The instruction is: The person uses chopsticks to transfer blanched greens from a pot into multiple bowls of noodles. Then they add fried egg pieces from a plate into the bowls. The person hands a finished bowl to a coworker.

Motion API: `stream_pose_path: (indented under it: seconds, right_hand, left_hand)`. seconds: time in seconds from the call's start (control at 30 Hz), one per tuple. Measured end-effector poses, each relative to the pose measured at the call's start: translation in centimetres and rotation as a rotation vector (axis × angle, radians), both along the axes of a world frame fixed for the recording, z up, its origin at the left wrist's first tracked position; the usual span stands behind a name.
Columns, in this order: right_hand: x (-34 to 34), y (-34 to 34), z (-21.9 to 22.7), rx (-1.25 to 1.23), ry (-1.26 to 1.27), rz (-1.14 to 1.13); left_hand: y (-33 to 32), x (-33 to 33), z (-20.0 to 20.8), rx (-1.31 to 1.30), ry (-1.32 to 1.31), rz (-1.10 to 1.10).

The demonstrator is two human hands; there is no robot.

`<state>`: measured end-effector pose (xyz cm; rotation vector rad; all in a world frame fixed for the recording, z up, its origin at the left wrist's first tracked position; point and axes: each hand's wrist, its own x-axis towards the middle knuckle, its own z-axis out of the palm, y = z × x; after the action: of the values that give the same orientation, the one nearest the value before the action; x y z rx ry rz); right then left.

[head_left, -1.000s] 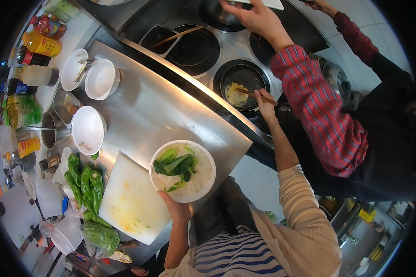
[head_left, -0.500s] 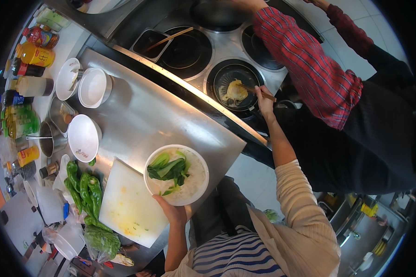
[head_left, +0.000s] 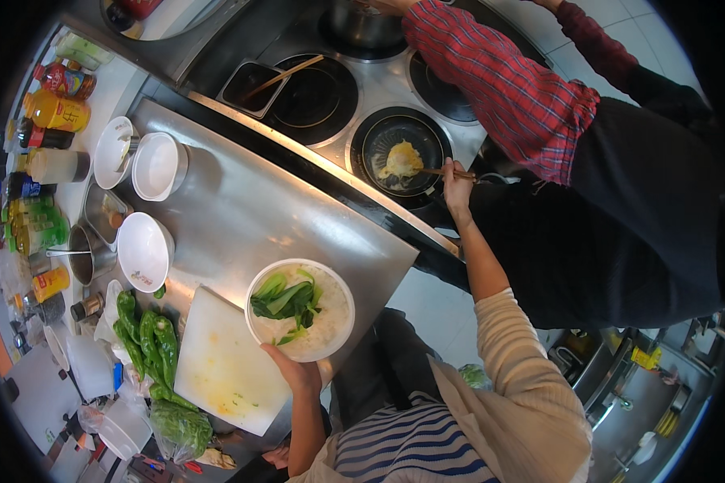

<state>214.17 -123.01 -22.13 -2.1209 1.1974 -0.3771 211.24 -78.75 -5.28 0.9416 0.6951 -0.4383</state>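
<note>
My left hand is closed on the near rim of a white bowl at the table's front edge. In the bowl lies rice with dark green leafy vegetables on its left side. My right hand grips brown chopsticks over the stove. Their tips reach the right edge of a fried egg, yellow and white, lying in a black frying pan.
A co-worker's red plaid sleeve reaches across the stove to a metal pot. White bowls stand left on the steel table. Green peppers lie beside the white cutting board. Longer chopsticks rest in a metal tray.
The egg's yellow shows more now, and the chopstick tips have gone from over it to its right edge. The co-worker's arm has moved left; a metal pot now shows where a dark pan was.
</note>
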Motion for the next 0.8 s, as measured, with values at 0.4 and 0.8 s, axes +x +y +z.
stream_pose_path:
  seconds: [0.4,0.8]
  right_hand:
    - [0.6,2.5,2.2,0.188,-0.154,0.211]
    - [2.4,1.8,-1.1,0.104,-0.134,0.23]
  left_hand:
    - [-0.1,0.0,-0.3,0.004,-0.009,0.007]
    - [-0.9,0.3,0.9,0.079,0.039,0.034]
